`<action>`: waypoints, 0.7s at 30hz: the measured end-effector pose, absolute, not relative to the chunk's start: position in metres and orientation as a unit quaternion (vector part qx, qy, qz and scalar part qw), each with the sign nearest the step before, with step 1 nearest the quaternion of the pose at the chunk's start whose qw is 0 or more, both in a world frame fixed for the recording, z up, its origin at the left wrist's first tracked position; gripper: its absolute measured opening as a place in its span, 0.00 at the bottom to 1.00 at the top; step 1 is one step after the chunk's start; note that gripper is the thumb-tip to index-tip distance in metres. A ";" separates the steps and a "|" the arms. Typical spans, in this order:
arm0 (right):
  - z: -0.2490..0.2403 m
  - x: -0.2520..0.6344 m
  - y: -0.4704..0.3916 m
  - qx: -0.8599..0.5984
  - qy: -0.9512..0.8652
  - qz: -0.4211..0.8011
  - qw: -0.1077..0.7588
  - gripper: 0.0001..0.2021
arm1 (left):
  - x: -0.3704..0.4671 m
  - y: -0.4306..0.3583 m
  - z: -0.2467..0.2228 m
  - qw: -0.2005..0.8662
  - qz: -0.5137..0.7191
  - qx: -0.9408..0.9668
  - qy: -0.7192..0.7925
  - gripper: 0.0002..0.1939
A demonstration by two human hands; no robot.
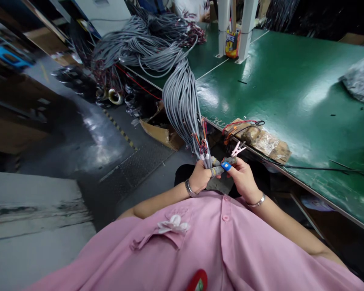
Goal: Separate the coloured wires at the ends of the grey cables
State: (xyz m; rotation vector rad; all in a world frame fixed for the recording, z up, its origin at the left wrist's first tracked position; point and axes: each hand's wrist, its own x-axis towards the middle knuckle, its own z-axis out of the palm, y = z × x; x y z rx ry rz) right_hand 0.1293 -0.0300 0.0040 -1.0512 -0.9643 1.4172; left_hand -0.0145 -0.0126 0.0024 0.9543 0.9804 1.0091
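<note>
My left hand is closed around the lower end of a few grey cables, near their white sleeves and bared coloured wires. My right hand meets it fingertip to fingertip in a pinch; what lies between the tips is too small to make out. Grey knit covers wrap some fingers, and blue tape covers my right thumb's tip. Just beyond the right fingers sticks up a pink forked clip; whether the hand touches it, I cannot tell. A thick bundle of grey cables hangs over the bench edge toward my left hand.
The green workbench carries a taped wooden block at its near edge, a heap of grey cables, white posts and a plastic bag. An open cardboard box sits below, left of my hands.
</note>
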 end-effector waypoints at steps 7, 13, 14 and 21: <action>0.001 0.128 -0.032 -0.446 -0.369 0.614 0.536 0.12 | -0.015 -0.014 0.002 0.667 0.458 0.409 0.422 0.14; 0.002 0.127 -0.033 -0.429 -0.378 0.613 0.545 0.11 | -0.017 -0.014 0.007 0.680 0.447 0.393 0.428 0.15; 0.004 0.127 -0.033 -0.423 -0.384 0.616 0.542 0.10 | -0.018 -0.014 0.008 0.681 0.443 0.395 0.429 0.15; 0.004 0.126 -0.033 -0.447 -0.383 0.597 0.545 0.10 | -0.016 -0.016 0.011 0.677 0.430 0.413 0.432 0.15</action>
